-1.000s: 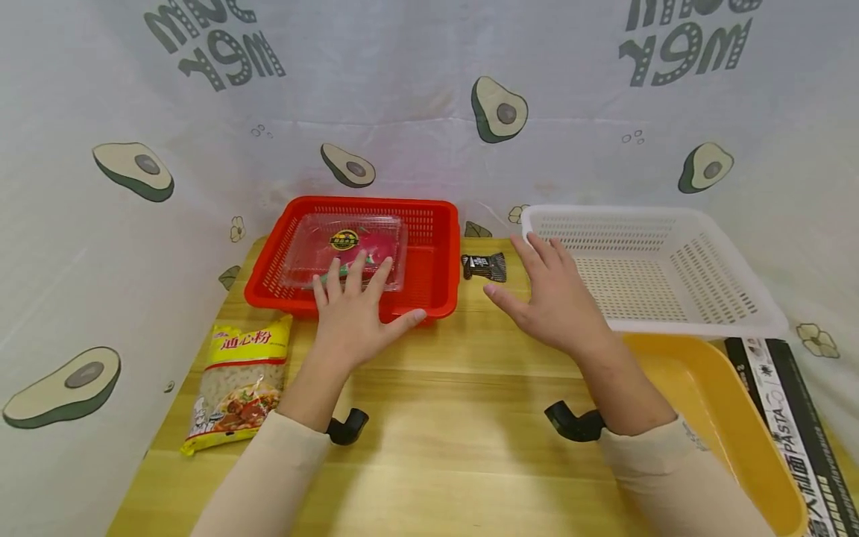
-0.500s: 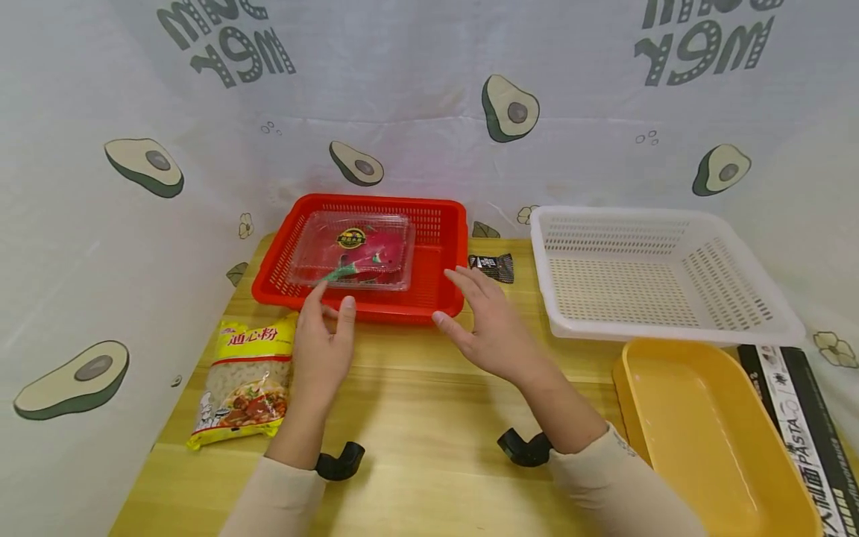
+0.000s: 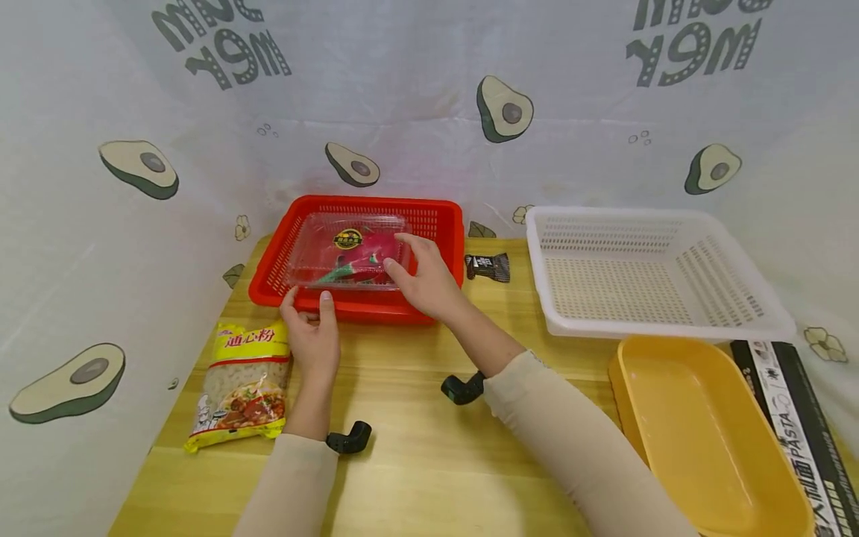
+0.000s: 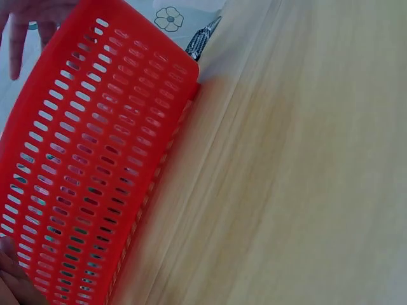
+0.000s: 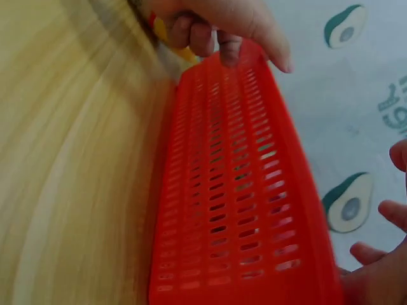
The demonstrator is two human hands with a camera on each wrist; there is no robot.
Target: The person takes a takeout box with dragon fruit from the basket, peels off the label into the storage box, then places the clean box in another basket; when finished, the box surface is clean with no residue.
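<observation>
The red plastic basket (image 3: 268, 289) stands at the back left of the table. A clear lidded box (image 3: 305, 242) lies in it, with a round black-and-gold label and a magenta thing with green streaks inside. At the basket's near left rim is my left hand (image 3: 311, 343), thumb raised and fingers loosely bent; the right wrist view shows this hand (image 5: 232, 22) at the rim's far end. Over the basket's right part reaches my right hand (image 3: 429, 283), its thumb and fingers apart at the clear box's right end. Neither hand holds anything.
A yellow bag of macaroni (image 3: 241, 380) lies left of my left forearm. Right of the red basket is a small black wrapped packet (image 3: 488, 266), then a white basket (image 3: 661, 328). Nearer stand a yellow tray (image 3: 711, 432) and a black-and-white pasta box (image 3: 781, 418).
My right hand has swung left from near the white basket to over the red basket. My left hand has drawn back from over the clear box to the basket's near rim.
</observation>
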